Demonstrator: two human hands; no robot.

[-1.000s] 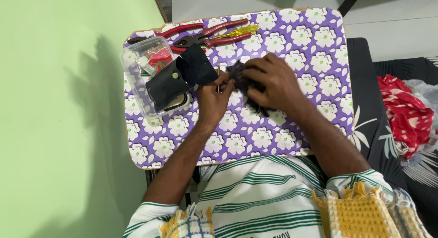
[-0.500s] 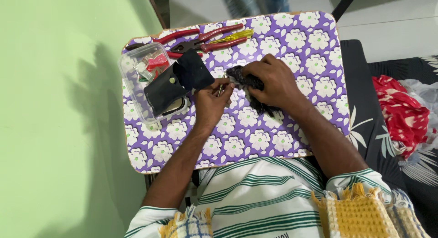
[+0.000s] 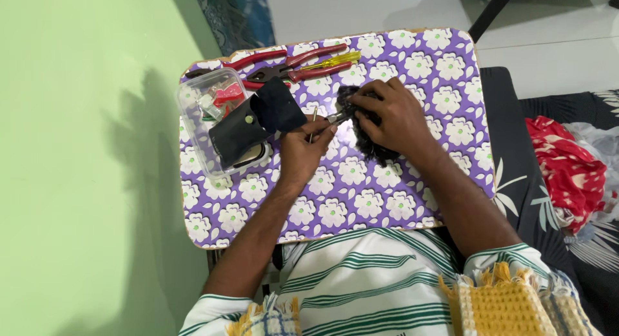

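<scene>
Container: one clear plastic box (image 3: 207, 110) was seen on the purple flowered counter (image 3: 412, 201), small red and green parts inside, a black pouch (image 3: 248, 126) laid across it.
Tools: two red-handled pliers (image 3: 303, 64), one yellow screwdriver (image 3: 335, 60).
Hands: left hand (image 3: 306, 149) was pinched on a thin metal tool (image 3: 314, 124); right hand (image 3: 393, 117) was clamped on a dark tangled object (image 3: 371, 146) mid-counter.

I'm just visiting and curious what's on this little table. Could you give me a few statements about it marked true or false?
1. The right hand rests on a dark fuzzy bundle. True.
2. The left hand holds a hammer. False: it holds a thin metal tool.
3. The red-handled pliers lie at the table's far edge. True.
4. The tabletop is plain white. False: purple with white flowers.
5. The black pouch lies partly on a clear plastic box. True.
</scene>
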